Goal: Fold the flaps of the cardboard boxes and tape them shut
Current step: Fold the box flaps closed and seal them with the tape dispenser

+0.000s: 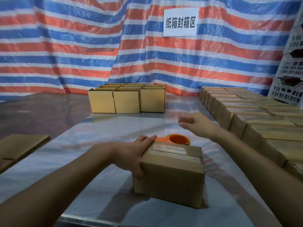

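A closed cardboard box is gripped at its left end by the left hand: the fingers are laid over its top edge and the thumb is pressed against its near face. A strip of clear tape is seen along the box's top seam, just right of those fingers. The box is set on a glossy surface.

The right hand is held in the air with its fingers loosely spread and nothing in it; it is slightly blurred. An orange tape dispenser lies between the two hands, just beyond the left fingertips and behind the box.

Farther beyond the right hand, a cluster of open boxes is stood on the surface. To the right of the right hand, rows of sealed boxes are packed together. Well to the left of the left hand, flattened cardboard is laid. A striped tarp with a white sign is hung behind, and plastic crates are stacked at the far right.
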